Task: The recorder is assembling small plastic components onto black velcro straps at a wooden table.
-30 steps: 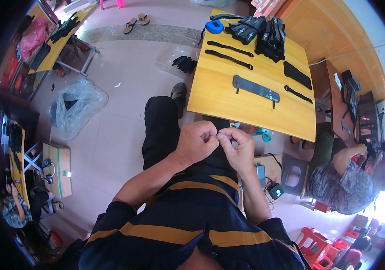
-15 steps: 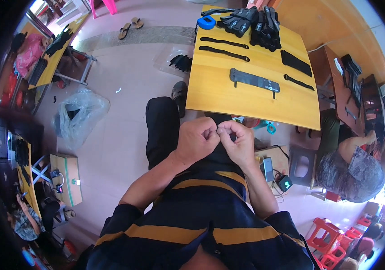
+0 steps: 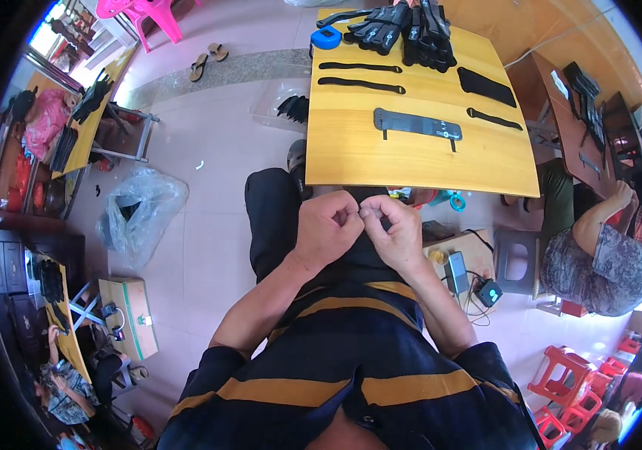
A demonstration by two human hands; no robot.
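My left hand [image 3: 324,229] and my right hand [image 3: 396,234] meet in front of my lap, just short of the yellow table's [image 3: 351,165] near edge. Both are closed, thumbs against curled fingers, with the fingertips almost touching. Whatever they may pinch is too small or hidden to make out. Nearest to them on the tabletop lies a flat grey-black strap piece [image 3: 418,125] with two short black tabs at its lower edge. Beyond it are two narrow black straps [image 3: 362,84] on the left. A black rectangular piece [image 3: 486,87] and a shorter black strap [image 3: 494,118] lie on the right.
Bundled black straps [image 3: 430,41] and a blue rounded object [image 3: 326,37] sit at the table's far end. A clear plastic bag [image 3: 144,214] lies on the floor at left. A grey stool [image 3: 517,262] stands at right, beside a seated person [image 3: 598,259]. Other people work at side tables.
The view has turned slightly, so the table appears a little higher and further left. My hands stay pinched close together, with only a small shift between the fingertips.
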